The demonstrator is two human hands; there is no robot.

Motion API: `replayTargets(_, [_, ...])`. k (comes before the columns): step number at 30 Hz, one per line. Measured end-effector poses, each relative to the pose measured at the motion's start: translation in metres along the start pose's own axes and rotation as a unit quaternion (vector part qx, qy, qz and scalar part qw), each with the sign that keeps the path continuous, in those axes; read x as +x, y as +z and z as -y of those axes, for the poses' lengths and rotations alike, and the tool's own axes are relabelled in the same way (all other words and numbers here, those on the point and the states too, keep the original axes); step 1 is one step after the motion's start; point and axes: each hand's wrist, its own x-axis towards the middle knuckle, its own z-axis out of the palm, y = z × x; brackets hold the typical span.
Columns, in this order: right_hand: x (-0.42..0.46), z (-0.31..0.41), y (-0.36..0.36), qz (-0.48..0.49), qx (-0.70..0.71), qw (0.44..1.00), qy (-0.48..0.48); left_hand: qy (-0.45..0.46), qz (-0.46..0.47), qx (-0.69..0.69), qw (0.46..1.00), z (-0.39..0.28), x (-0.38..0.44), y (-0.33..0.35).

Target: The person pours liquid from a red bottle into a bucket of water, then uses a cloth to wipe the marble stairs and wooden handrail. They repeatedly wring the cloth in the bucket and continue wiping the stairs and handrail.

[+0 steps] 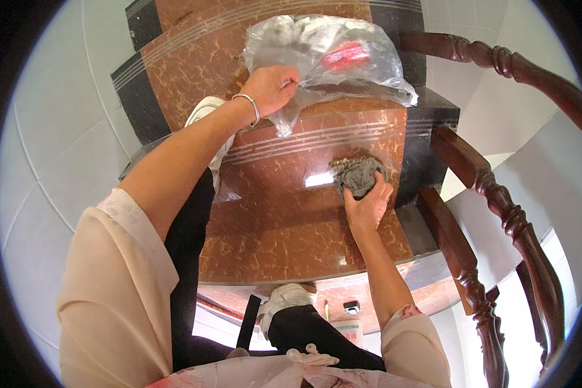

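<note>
My left hand (271, 88), with a silver bangle at the wrist, pinches the near left edge of a clear plastic bag (281, 53). The bag lies spread over the upper stair step, and a pink-red item (345, 55) shows through it. Lower down, my right hand (368, 206) grips a crumpled grey cloth (358, 175). That cloth rests on the glossy brown marbled step (271, 208), towards its right end, below the grooved nosing lines. The fingertips of my right hand curl around the cloth's near and right sides.
Turned dark-wood balusters (509, 213) line the right side. A white tiled wall (58, 145) stands on the left. My white shoes stand on different steps, one shoe (286, 300) lower. Below is a white container (348, 330) bearing writing, beside a small dark object (351, 307).
</note>
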Motion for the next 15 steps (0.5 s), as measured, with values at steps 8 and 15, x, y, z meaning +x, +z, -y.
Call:
replayTargets(8, [0.062, 0.066, -0.003, -0.071, 0.051, 0.996, 0.009, -0.036, 0.005, -0.042, 0.998, -0.015, -0.004, -0.011])
replayTargets(15, [0.114, 0.086, -0.033, -0.129, 0.158, 0.973, -0.109, -0.029, 0.015, -0.076, 0.997, -0.01, -0.002, -0.002])
